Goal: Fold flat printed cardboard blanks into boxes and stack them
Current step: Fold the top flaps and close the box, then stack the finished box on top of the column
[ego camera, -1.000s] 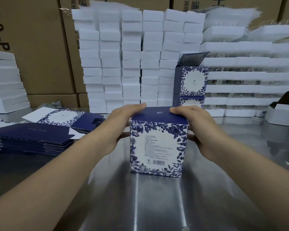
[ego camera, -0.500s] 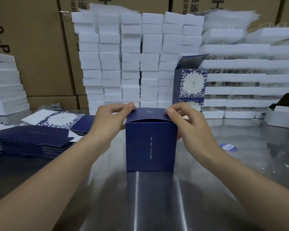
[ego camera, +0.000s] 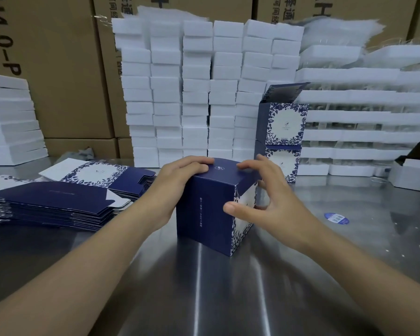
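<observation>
**Box Held Upright at Frame Centre, Both Hands on the Top Flap**

Brown cartons [ego camera: 58,69] are filling the upper background of the frame. In front of them, stacks of white foam blocks [ego camera: 194,93] are standing across the upper centre and upper right, at the far edge of the steel surface [ego camera: 228,287].

At the left of the frame, a pile of flat blanks [ego camera: 58,204] is lying on the surface, dark blue faces up, with a second pile behind it showing a white floral panel.

At frame centre, the folded box [ego camera: 204,209] is standing upright on the surface, one corner turned toward the camera. Its dark blue side is facing left and its floral side is facing right.

To the upper right of centre, two finished boxes [ego camera: 284,127] are standing one on the other, the upper one with its lid flap raised.

The left hand [ego camera: 180,175] is wrapping the box's upper left edge, fingers lying flat on the top flap. The right hand [ego camera: 267,190] is holding a spread grip: fingertips touching the top flap's right side, thumb pressing the near corner.

A small blue sticker [ego camera: 336,218] is lying on the surface at the right.
</observation>
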